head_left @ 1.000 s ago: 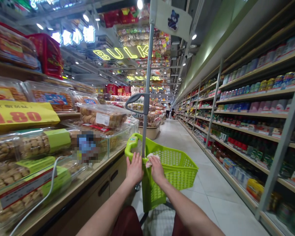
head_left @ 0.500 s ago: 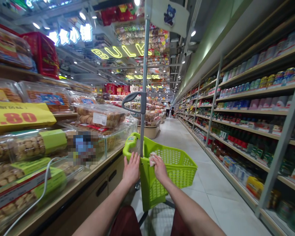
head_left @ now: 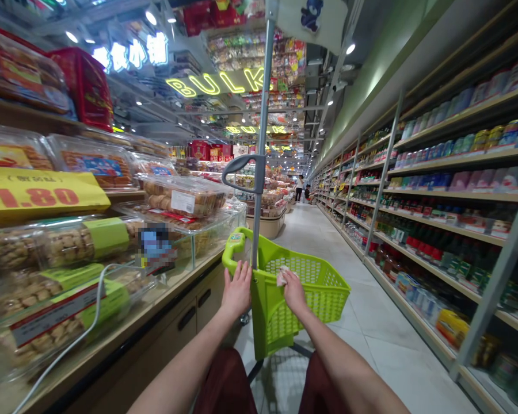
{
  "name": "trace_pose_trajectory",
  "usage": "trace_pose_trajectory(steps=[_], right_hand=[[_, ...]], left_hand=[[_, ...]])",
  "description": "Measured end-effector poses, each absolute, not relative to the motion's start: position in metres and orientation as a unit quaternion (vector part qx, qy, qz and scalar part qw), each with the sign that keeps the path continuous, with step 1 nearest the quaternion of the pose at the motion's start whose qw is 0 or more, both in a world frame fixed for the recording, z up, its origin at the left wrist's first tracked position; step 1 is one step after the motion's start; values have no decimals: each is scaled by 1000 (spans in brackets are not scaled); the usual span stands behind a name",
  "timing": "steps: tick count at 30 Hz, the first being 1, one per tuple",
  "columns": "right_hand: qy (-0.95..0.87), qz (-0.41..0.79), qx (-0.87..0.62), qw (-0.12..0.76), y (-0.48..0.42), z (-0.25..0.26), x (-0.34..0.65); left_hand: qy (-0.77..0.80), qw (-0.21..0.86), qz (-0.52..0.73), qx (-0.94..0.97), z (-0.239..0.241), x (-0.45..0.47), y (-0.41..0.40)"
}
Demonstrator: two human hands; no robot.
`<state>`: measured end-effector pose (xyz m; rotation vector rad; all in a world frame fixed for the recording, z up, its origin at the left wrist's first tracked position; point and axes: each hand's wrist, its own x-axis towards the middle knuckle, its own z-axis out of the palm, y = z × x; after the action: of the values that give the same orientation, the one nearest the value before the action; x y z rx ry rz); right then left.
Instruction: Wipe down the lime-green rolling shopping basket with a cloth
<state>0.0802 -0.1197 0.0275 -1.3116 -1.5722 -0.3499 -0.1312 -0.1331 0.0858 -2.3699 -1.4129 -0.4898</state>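
Observation:
A small bright green shopping cart (head_left: 267, 328) with perforated basket sides stands right in front of me. My left hand (head_left: 236, 290) lies against the cart's near end, by its handle, with fingers stretched out and nothing in them. In my right hand (head_left: 294, 292) is a crumpled whitish cloth (head_left: 281, 277), pinched at the top rim of the basket's near side. From the cart's near end rises a grey metal pole (head_left: 262, 115), which carries a grey plastic loop (head_left: 244, 173) and a white flag (head_left: 319, 23) with a blue bear.
Display counter (head_left: 198, 253) on the left bears packaged biscuits (head_left: 185, 195), a yellow price sign (head_left: 43, 192) and a white cable (head_left: 97, 310). Shelves (head_left: 461, 190) of cans and bottles line the right. Two people (head_left: 300, 188) are far down the tiled aisle (head_left: 354, 322).
The view has shifted slightly, so the cart and counter sit further right in it. My right hand has moved the cloth a little along the basket rim; my left hand stays at the cart's handle end.

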Motion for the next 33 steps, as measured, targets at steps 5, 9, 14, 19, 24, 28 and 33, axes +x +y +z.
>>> trace_pose_trajectory(steps=[5, 9, 14, 19, 24, 28, 33], right_hand=[[-714, -102, -490, 489, -118, 50, 13], [-733, -126, -466, 480, -122, 49, 11], [-706, -150, -491, 488, -119, 31, 51], [-680, -136, -512, 507, -119, 36, 36], [-705, -109, -478, 513, -121, 50, -1], [-704, -121, -487, 503, -122, 42, 12], [-655, -136, -539, 512, -118, 23, 40]], left_hand=[[-489, 170, -172, -838, 85, -132, -136], [-490, 170, -185, -835, 89, -142, -133], [-513, 167, -190, -820, 94, -153, -126], [-518, 172, -191, -816, 91, -149, -125], [-508, 188, -201, -816, 87, -149, -128], [-500, 185, -206, -820, 89, -151, -132], [-496, 177, -222, -821, 90, -148, -137]])
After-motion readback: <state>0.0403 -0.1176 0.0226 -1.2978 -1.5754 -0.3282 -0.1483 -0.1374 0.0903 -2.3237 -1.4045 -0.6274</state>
